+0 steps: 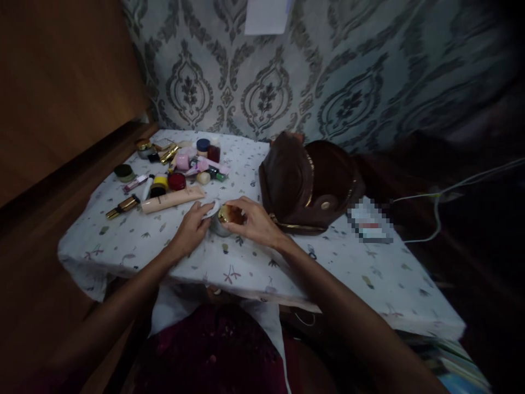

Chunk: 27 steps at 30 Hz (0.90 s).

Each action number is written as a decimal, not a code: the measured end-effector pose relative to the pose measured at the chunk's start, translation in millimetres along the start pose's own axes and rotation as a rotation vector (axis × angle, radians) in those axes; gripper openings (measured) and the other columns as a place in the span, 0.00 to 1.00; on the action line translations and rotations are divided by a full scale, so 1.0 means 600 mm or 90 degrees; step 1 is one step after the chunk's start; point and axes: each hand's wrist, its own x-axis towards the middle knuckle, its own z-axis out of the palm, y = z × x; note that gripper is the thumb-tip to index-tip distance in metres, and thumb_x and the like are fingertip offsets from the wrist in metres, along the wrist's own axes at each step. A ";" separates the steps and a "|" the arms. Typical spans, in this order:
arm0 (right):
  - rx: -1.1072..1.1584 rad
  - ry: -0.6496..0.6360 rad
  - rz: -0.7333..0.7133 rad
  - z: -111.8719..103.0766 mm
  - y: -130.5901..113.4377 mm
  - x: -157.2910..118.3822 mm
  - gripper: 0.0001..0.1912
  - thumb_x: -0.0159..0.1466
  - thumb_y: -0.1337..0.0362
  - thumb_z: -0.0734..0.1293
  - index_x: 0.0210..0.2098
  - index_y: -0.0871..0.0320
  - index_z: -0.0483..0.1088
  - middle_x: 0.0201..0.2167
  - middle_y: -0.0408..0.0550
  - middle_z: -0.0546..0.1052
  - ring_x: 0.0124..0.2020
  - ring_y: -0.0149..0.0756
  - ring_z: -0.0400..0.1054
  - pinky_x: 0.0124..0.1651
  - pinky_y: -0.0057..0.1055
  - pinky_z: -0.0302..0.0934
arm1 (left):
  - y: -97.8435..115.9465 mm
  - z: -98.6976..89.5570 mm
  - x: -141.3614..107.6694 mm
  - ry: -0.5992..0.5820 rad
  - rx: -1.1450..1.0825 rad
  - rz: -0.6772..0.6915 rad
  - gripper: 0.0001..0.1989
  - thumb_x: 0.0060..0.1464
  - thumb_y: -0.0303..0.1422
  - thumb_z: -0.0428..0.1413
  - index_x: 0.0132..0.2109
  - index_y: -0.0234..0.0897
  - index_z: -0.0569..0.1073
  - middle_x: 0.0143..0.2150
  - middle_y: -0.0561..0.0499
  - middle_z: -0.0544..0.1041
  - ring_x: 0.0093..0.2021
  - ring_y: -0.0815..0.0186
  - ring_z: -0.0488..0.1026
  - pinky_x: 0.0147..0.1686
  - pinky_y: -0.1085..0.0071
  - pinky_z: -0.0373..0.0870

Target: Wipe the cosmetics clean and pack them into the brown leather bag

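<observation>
Fingers closed, my right hand (258, 223) grips a shiny gold-brown jar lid (233, 214). Directly below it, a small pale jar (222, 229) rests on the cloth; whether lid and jar touch I cannot tell. My left hand (192, 227) pinches a thin, white, rounded piece (211, 209) close to the jar's left side. What that white piece is does not show clearly. A beige squeeze tube (172, 199) lies just beyond my left hand.
Several cosmetics lie at the back left, among them a red-lidded jar (177, 181), a dark green-lidded jar (123, 172) and a gold-black tube (123, 207). A brown leather bag (287, 183) stands right of my hands. White cables (438, 213) hang at the far right.
</observation>
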 end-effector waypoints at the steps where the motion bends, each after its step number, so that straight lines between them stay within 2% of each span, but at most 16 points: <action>1: 0.004 0.009 0.001 -0.001 -0.004 -0.004 0.23 0.57 0.58 0.74 0.48 0.62 0.73 0.37 0.48 0.72 0.37 0.35 0.68 0.44 0.35 0.63 | -0.003 -0.001 -0.002 -0.008 -0.005 -0.004 0.21 0.57 0.29 0.48 0.55 0.29 0.74 0.42 0.43 0.73 0.45 0.57 0.70 0.50 0.58 0.70; 5: 0.092 0.047 -0.003 -0.036 -0.034 -0.019 0.23 0.56 0.57 0.75 0.48 0.61 0.73 0.39 0.48 0.73 0.39 0.34 0.68 0.43 0.33 0.65 | -0.014 -0.004 -0.014 -0.025 -0.012 0.000 0.19 0.59 0.34 0.48 0.54 0.35 0.75 0.46 0.44 0.75 0.48 0.56 0.71 0.51 0.58 0.70; 7: 0.144 0.089 -0.017 -0.075 -0.054 -0.023 0.24 0.57 0.55 0.74 0.50 0.59 0.72 0.41 0.48 0.73 0.40 0.34 0.69 0.42 0.31 0.66 | -0.018 -0.002 -0.017 -0.057 -0.001 0.008 0.20 0.59 0.37 0.48 0.53 0.37 0.76 0.43 0.45 0.75 0.45 0.57 0.72 0.48 0.59 0.72; 10: 0.135 0.217 -0.048 -0.156 -0.078 -0.026 0.24 0.58 0.54 0.73 0.51 0.57 0.72 0.44 0.48 0.73 0.44 0.35 0.69 0.45 0.32 0.66 | -0.022 0.003 -0.019 -0.036 0.009 0.020 0.22 0.60 0.40 0.47 0.54 0.35 0.76 0.42 0.44 0.74 0.43 0.57 0.73 0.45 0.61 0.74; 13: 0.043 0.361 -0.054 -0.246 -0.075 -0.020 0.24 0.61 0.53 0.71 0.53 0.58 0.71 0.46 0.49 0.74 0.46 0.37 0.69 0.50 0.35 0.65 | -0.029 0.006 -0.021 -0.036 0.011 0.035 0.23 0.60 0.42 0.47 0.54 0.35 0.75 0.41 0.44 0.75 0.41 0.58 0.75 0.43 0.63 0.75; 15: -0.091 0.436 -0.017 -0.296 -0.058 -0.012 0.23 0.62 0.53 0.70 0.52 0.58 0.71 0.45 0.50 0.75 0.45 0.38 0.69 0.51 0.36 0.65 | -0.040 0.008 -0.023 -0.030 0.013 0.037 0.23 0.60 0.43 0.48 0.55 0.37 0.75 0.43 0.44 0.76 0.44 0.57 0.76 0.45 0.63 0.75; 17: -0.261 0.451 0.059 -0.332 -0.039 -0.004 0.23 0.61 0.55 0.70 0.51 0.61 0.71 0.43 0.52 0.76 0.46 0.40 0.69 0.52 0.38 0.63 | -0.057 0.011 -0.025 -0.015 0.042 0.029 0.23 0.59 0.46 0.48 0.54 0.39 0.76 0.47 0.44 0.77 0.49 0.54 0.75 0.48 0.61 0.74; 19: -0.401 0.385 0.140 -0.350 -0.025 0.002 0.20 0.62 0.56 0.70 0.48 0.65 0.72 0.42 0.55 0.77 0.47 0.43 0.69 0.52 0.37 0.62 | -0.073 0.014 -0.026 -0.002 0.079 0.019 0.24 0.58 0.47 0.49 0.54 0.40 0.76 0.50 0.43 0.77 0.53 0.52 0.74 0.50 0.58 0.74; 22: -0.511 0.200 0.220 -0.349 -0.013 0.013 0.18 0.63 0.58 0.68 0.46 0.66 0.74 0.44 0.59 0.78 0.48 0.45 0.71 0.50 0.35 0.63 | -0.088 0.015 -0.024 -0.008 0.103 0.028 0.25 0.58 0.48 0.49 0.54 0.41 0.76 0.52 0.43 0.77 0.56 0.50 0.73 0.52 0.56 0.73; 25: -0.501 0.018 0.294 -0.330 -0.002 0.031 0.17 0.63 0.60 0.67 0.47 0.65 0.75 0.47 0.61 0.78 0.50 0.46 0.73 0.48 0.31 0.65 | -0.083 0.012 -0.021 -0.010 0.120 0.048 0.24 0.58 0.48 0.48 0.53 0.41 0.76 0.49 0.43 0.78 0.53 0.50 0.75 0.50 0.56 0.74; 27: -0.460 -0.055 0.348 -0.317 0.011 0.047 0.16 0.62 0.62 0.68 0.47 0.65 0.76 0.46 0.60 0.79 0.48 0.46 0.75 0.44 0.29 0.66 | -0.075 0.009 -0.020 -0.015 0.125 0.056 0.24 0.58 0.48 0.48 0.53 0.41 0.76 0.47 0.44 0.78 0.50 0.53 0.76 0.48 0.59 0.75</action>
